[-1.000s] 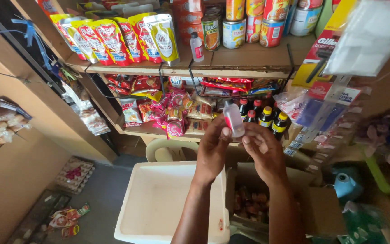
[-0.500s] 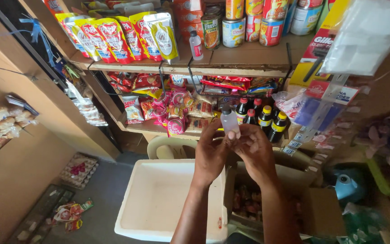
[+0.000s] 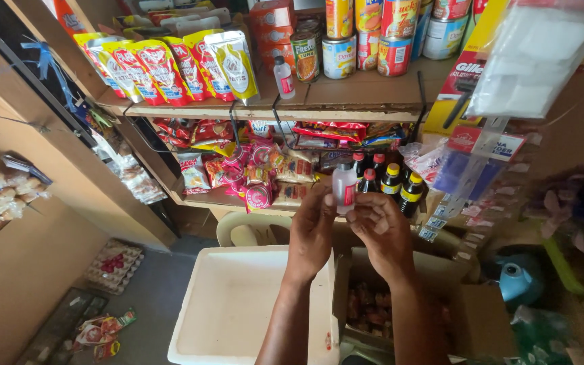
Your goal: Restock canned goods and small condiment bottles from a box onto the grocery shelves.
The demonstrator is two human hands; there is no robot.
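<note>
Both my hands hold a small clear plastic bottle (image 3: 344,187) with a red label, upright at chest height in front of the lower shelf. My left hand (image 3: 312,230) grips its left side and my right hand (image 3: 382,230) pinches its right side and base. A matching small bottle (image 3: 284,77) stands on the upper shelf. Just behind the held bottle stand dark sauce bottles (image 3: 392,181) with red and yellow caps.
A wooden shelf (image 3: 346,101) carries cans, yellow and red pouches (image 3: 170,67) and snack packets. Below my arms sit a white foam box (image 3: 238,311) and an open cardboard box (image 3: 468,324) of small items. A beige plastic chair (image 3: 245,230) stands behind the foam box.
My hands and the small bottle have dropped slightly and shifted left, staying together in front of the lower shelf. The view has moved a little.
</note>
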